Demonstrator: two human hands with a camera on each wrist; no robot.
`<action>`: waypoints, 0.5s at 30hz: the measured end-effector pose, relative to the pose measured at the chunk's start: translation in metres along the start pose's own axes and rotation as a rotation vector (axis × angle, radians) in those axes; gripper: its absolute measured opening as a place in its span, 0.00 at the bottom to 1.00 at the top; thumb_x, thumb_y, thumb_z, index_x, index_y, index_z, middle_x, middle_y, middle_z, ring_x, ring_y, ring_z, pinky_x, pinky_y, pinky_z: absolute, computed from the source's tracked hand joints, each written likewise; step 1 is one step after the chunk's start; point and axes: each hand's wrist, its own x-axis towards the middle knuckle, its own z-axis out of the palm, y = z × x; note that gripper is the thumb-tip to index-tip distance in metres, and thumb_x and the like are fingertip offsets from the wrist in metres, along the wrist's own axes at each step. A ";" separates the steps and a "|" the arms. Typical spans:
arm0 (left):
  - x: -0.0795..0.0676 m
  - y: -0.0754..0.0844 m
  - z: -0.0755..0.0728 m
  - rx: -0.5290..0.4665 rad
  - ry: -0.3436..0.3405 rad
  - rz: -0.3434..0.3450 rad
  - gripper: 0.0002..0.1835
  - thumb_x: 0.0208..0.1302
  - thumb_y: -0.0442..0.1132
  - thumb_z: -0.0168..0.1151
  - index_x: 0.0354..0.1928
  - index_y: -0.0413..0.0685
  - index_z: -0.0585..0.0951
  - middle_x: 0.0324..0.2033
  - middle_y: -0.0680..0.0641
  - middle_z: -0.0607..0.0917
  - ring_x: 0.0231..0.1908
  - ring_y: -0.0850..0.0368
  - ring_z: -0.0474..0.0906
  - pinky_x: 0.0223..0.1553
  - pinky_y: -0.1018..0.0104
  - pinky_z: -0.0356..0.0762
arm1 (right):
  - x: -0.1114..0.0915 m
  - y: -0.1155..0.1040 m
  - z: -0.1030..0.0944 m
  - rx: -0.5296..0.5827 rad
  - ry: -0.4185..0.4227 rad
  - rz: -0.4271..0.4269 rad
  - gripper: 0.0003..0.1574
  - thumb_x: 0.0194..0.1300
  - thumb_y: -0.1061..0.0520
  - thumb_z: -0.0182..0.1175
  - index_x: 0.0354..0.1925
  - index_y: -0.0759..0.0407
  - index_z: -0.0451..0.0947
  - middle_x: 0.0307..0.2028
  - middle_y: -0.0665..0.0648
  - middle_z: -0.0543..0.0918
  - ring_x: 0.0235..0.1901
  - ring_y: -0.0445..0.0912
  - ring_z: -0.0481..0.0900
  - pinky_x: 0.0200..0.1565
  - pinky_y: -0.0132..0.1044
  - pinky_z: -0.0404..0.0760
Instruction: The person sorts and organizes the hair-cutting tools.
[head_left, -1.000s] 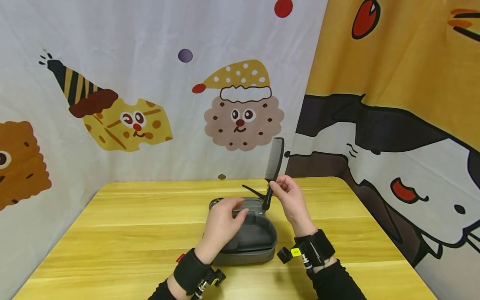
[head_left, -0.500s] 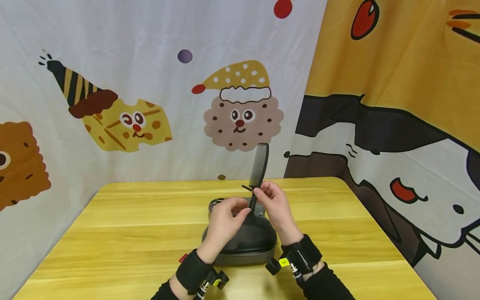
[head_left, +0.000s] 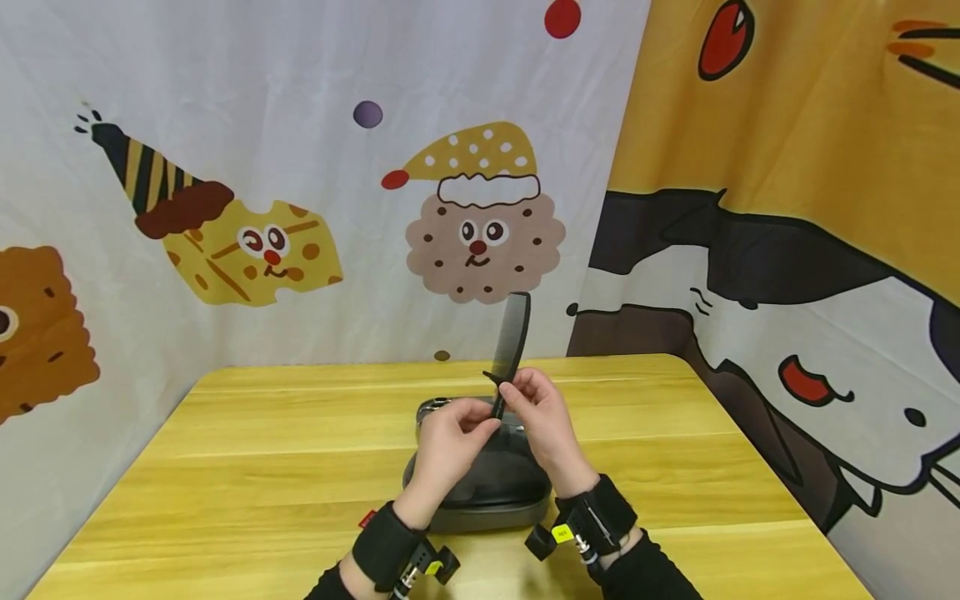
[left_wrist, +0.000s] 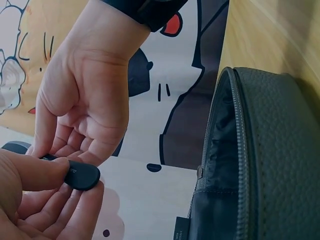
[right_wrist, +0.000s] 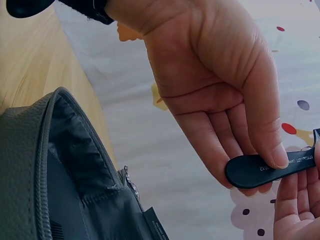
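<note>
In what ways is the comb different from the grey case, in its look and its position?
The comb is slim, with fine teeth; the grey case is broad and hollow, with a zipper along its edge. The left hand and right hand hold the comb raised and tilted, while the case rests on the table. The comb's handle looks smooth; the case's outside is pebbled. Both show dark surfaces.

Comb (head_left: 512,343) — smooth plastic; case (left_wrist: 285,140) — pebbled leather-look ext., w/ metal zip pull (right_wrist: 131,183); tbl (head_left: 300,475) wood-grain.

The head view is bright — wrist views dimmer, case (right_wrist: 20,165) shadowed inside.
</note>
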 end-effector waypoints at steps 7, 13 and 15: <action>-0.002 -0.002 0.000 0.011 0.011 0.024 0.03 0.61 0.34 0.71 0.37 0.45 0.87 0.29 0.51 0.86 0.29 0.58 0.81 0.33 0.66 0.79 | -0.001 0.001 -0.001 -0.003 -0.010 0.010 0.05 0.70 0.71 0.56 0.36 0.71 0.69 0.30 0.55 0.76 0.32 0.45 0.77 0.41 0.35 0.80; 0.000 -0.006 -0.004 0.021 -0.006 0.057 0.04 0.61 0.33 0.70 0.38 0.46 0.88 0.30 0.51 0.87 0.29 0.59 0.82 0.33 0.66 0.80 | -0.002 0.000 -0.008 -0.038 -0.064 0.001 0.10 0.70 0.69 0.57 0.39 0.79 0.67 0.29 0.54 0.75 0.33 0.45 0.78 0.43 0.38 0.82; 0.000 -0.006 -0.006 0.029 -0.009 0.067 0.04 0.60 0.32 0.70 0.37 0.46 0.88 0.30 0.52 0.87 0.29 0.59 0.82 0.32 0.66 0.80 | -0.002 -0.002 -0.012 -0.065 -0.089 0.003 0.10 0.71 0.67 0.57 0.41 0.77 0.69 0.31 0.55 0.76 0.34 0.47 0.79 0.44 0.40 0.83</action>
